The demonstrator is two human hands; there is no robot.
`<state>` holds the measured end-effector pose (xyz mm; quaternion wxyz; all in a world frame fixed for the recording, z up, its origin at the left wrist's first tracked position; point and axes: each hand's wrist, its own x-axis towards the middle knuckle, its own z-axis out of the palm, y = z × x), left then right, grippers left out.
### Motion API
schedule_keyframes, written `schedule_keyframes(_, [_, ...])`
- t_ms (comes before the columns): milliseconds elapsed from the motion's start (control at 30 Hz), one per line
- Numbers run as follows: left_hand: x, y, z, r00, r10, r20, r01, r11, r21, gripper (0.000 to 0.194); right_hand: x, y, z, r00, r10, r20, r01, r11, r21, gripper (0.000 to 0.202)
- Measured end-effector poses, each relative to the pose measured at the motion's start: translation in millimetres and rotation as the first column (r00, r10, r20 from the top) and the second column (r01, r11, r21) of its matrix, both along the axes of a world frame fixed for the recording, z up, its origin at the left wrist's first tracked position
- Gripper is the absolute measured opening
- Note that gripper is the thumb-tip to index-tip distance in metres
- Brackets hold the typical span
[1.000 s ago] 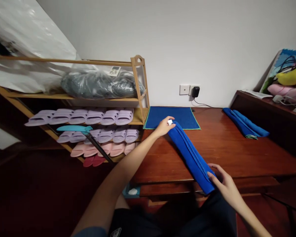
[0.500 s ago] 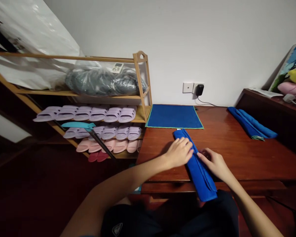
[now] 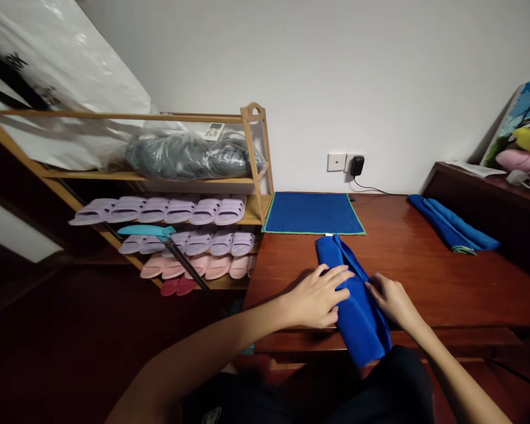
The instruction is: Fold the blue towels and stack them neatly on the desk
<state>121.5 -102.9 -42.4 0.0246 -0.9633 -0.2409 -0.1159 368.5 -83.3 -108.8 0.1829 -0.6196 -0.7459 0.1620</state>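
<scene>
Head view. Item one: a bright-blue, long, folded fabric cloth [image 3: 364, 335], lying slantwise across the front edge of a reddish-brown polished wooden table [image 3: 428, 282], near end overhanging. Left hand [image 3: 320, 297]: spread palm-down on its left side, pressing, not grasping. Right hand [image 3: 393, 297]: fingers closed on the cloth's right-hand edge, a layer lifted there.

Item two: a dark-blue, rectangular, green-edged cloth [image 3: 313, 213], spread flat at the table's rear left corner. Item three: a blue, green-trimmed bundle of folded fabric [image 3: 459, 227], towards the right edge; number of cloths uncertain.

Progress, by judgement: the bundle appears finished; the cloth in hand is lengthwise folded but loose, its layers unsettled; the flat one is unfolded.

Change from half a second earlier: the strip looks wider, its upper layer parted rightward; flat cloth and bundle keep their places.
</scene>
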Motion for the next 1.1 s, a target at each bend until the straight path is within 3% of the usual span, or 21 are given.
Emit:
schedule_keyframes(100, [-3, 11, 3.2, 0.973, -0.224, -0.05, 0.225, 0.974, 0.007, 0.023, 8, -2, -4.1, 0.999, -0.018, 0.03, 0.018, 1.0, 0.007, 0.029])
schedule_keyframes(167, [-10, 18, 1.8, 0.965, -0.254, -0.063, 0.253, 0.967, -0.034, 0.021, 16, -3, -5.2, 0.998, -0.05, 0.045, 0.049, 0.999, 0.017, 0.029])
schedule_keyframes(300, [-36, 22, 3.2, 0.992, -0.129, -0.008, 0.127, 0.986, -0.105, 0.014, 35, -8, -5.0, 0.993, -0.107, 0.045, 0.106, 0.994, 0.032, 0.033])
schedule_keyframes(400, [-51, 18, 9.4, 0.999, 0.011, 0.036, -0.005, 0.986, -0.164, 0.006, 42, -13, -3.0, 0.996, -0.082, -0.024, 0.082, 0.996, 0.016, 0.038])
schedule_keyframes(567, [-34, 6, 5.8, 0.959, 0.282, -0.003, -0.282, 0.959, 0.002, 0.029, 44, -14, -0.6, 0.997, 0.015, -0.074, -0.018, 0.999, -0.033, 0.037])
schedule_keyframes(700, [-16, -2, -16.5, 0.971, 0.24, -0.004, -0.24, 0.97, -0.032, 0.045, 44, -14, -1.3, 0.993, -0.049, 0.108, 0.052, 0.998, -0.026, 0.031])
schedule_keyframes(767, [-17, -2, -27.6, 0.977, 0.211, -0.029, -0.213, 0.972, -0.099, 0.059, 46, -16, -0.9, 0.973, -0.101, 0.205, 0.106, 0.994, -0.016, 0.029])
schedule_keyframes(833, [-24, -1, -33.2, 0.973, 0.22, -0.069, -0.228, 0.961, -0.153, 0.06, 49, -18, -0.2, 0.956, -0.132, 0.261, 0.14, 0.99, -0.014, 0.029])
schedule_keyframes(900, [-36, 0, -31.0, 0.965, 0.246, -0.091, -0.259, 0.948, -0.185, 0.058, 52, -20, -0.1, 0.953, -0.139, 0.27, 0.15, 0.989, -0.02, 0.031])
schedule_keyframes(1100, [-81, -13, -5.7, 0.922, 0.356, -0.152, -0.386, 0.882, -0.271, 0.052, 61, -18, -4.1, 0.973, -0.115, 0.199, 0.128, 0.99, -0.053, 0.033])
